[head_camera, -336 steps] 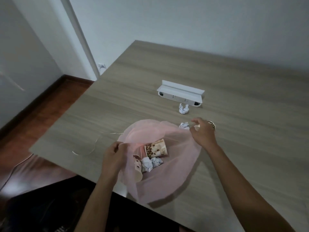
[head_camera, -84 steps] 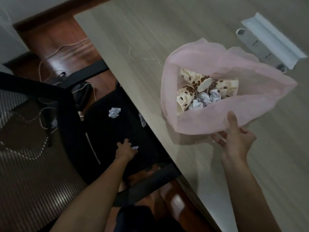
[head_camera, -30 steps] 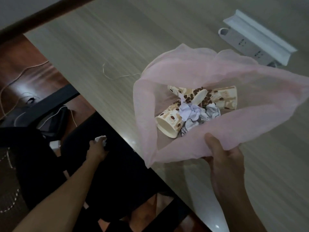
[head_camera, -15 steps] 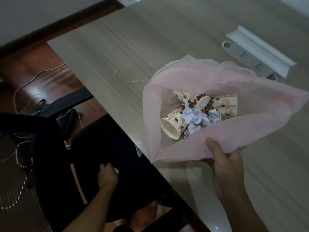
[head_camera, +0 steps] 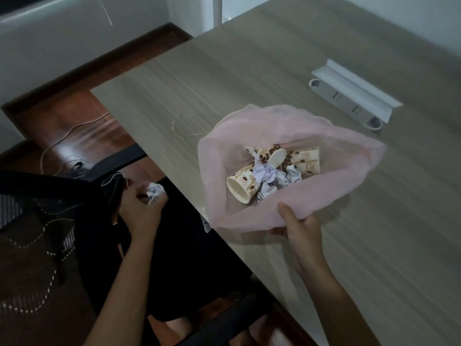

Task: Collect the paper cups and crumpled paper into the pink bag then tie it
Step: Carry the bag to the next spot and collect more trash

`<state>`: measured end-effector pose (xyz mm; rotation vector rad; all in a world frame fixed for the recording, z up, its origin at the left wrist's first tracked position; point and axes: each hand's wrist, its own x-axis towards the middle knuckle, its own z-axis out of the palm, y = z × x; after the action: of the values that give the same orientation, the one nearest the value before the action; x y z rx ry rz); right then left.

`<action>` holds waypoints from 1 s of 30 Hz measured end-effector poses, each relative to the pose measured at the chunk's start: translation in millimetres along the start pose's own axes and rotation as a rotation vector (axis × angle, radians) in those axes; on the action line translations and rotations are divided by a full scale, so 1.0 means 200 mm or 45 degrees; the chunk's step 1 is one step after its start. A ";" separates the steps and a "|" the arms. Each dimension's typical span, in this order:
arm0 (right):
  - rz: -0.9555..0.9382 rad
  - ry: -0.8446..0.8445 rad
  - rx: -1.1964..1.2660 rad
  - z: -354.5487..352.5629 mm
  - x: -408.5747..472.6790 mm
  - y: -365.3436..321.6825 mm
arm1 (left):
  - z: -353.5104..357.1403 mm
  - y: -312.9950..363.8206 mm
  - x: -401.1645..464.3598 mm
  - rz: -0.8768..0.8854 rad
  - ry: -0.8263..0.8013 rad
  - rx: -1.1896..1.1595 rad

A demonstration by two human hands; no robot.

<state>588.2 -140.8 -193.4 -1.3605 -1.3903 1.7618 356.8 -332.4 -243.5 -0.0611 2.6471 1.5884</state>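
Head view looks down over table (head_camera: 274, 71)

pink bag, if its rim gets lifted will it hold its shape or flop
The pink bag will probably flop: its thin, see-through film sags where the right hand pinches the rim. It likely weighs little, holding only paper cups and crumpled paper. Those may slide toward the lowest point.

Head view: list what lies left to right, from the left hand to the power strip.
left hand → crumpled paper ball it grips → pink bag with paper cups → power strip
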 end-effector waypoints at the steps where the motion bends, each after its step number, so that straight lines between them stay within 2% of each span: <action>1: 0.007 -0.007 0.007 0.00 -0.01 -0.01 | -0.03 0.14 0.00 0.095 0.056 -0.069; 4: 0.044 -0.034 0.036 -0.02 -0.02 -0.04 | -0.11 0.53 -0.11 0.393 0.038 -0.232; 6: 0.054 -0.027 0.051 -0.02 -0.02 -0.05 | -0.10 0.71 -0.24 0.486 -0.186 -0.288; 8: 0.057 -0.022 0.065 -0.02 -0.03 -0.08 | -0.05 0.82 -0.39 0.744 -0.447 -0.159; 10: 0.052 -0.021 0.085 -0.03 -0.04 -0.11 | 0.02 0.89 -0.51 1.005 -0.599 0.077; 12: 0.035 -0.030 0.106 -0.04 -0.04 -0.13 | 0.08 0.92 -0.56 1.104 -0.684 0.320; 13: 0.029 -0.034 0.116 -0.05 -0.04 -0.13 | 0.09 0.92 -0.56 1.103 -0.699 0.350; 15: 0.016 -0.037 0.131 -0.05 -0.04 -0.14 | 0.08 0.88 -0.54 1.053 -0.601 0.226; 17: 0.007 -0.042 0.133 -0.06 -0.04 -0.14 | 0.04 0.80 -0.48 0.936 -0.362 0.057; 20: 0.014 -0.048 0.123 -0.04 -0.04 -0.13 | -0.02 0.59 -0.33 0.473 -0.043 -0.112; 23: 0.035 -0.026 0.104 0.00 -0.03 -0.10 | -0.03 0.29 -0.22 -0.008 0.199 -0.096; 25: 0.050 -0.023 0.116 0.02 -0.03 -0.09 | 0.02 0.06 -0.19 -0.174 0.139 0.027; 28: 0.041 -0.026 0.094 0.04 -0.04 -0.07 | 0.18 -0.24 -0.21 -0.218 -0.281 0.430; 30: 0.024 -0.018 0.085 0.04 -0.06 -0.06 | 0.31 -0.38 -0.25 -0.121 -0.543 0.607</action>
<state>582.7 -149.7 -179.0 -1.3328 -1.3173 1.8170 412.1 -312.8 -336.3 0.1523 2.5442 0.7952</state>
